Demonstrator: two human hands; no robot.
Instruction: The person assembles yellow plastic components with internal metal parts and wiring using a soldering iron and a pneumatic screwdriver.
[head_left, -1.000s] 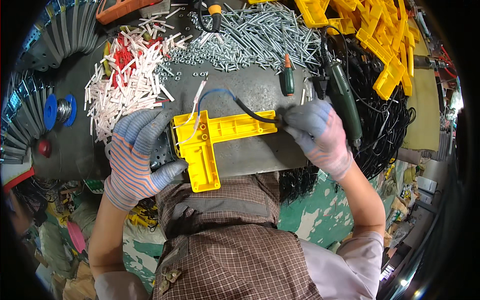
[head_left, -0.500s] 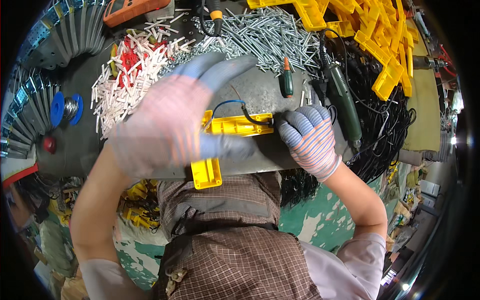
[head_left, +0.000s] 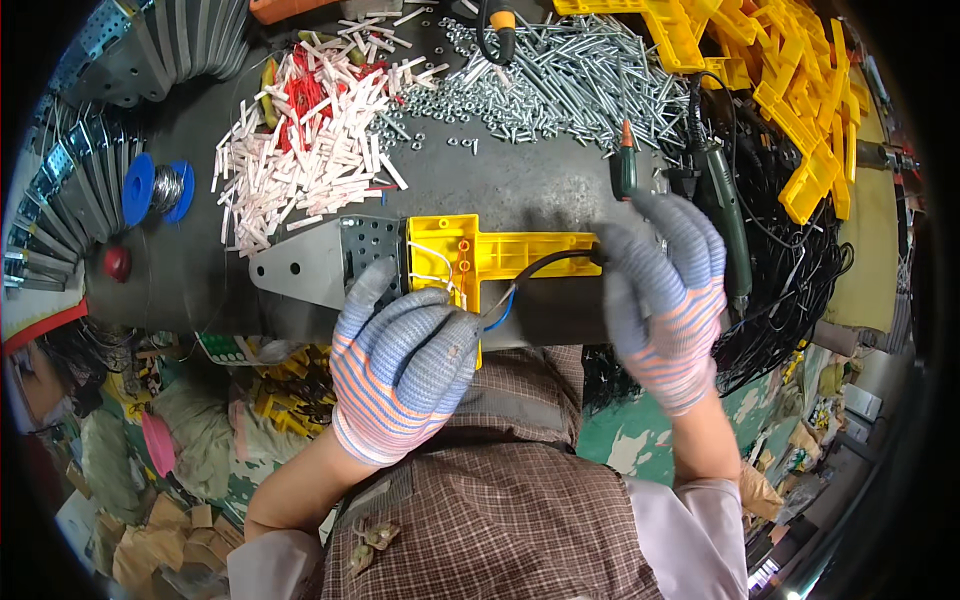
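Observation:
A yellow plastic half-shell with a wide head and a narrow handle lies near the bench's front edge. A perforated grey metal plate joins its head on the left. White wires lie inside the head. A black cable comes from the handle's end and splits into a blue wire and another wire. My left hand, in a striped glove, pinches a wire at the head's lower edge. My right hand, gloved alike and slightly blurred, is beside the handle's end with its fingers apart.
White tubes are heaped at the back left, with screws behind. A green-handled screwdriver and a green power tool lie at the right, near black cables and yellow shells. A blue wire spool stands left.
My left hand has come down from above the shell to the wires, uncovering the metal plate. My right hand has opened at the handle's end. The cable's wires now bend toward the head.

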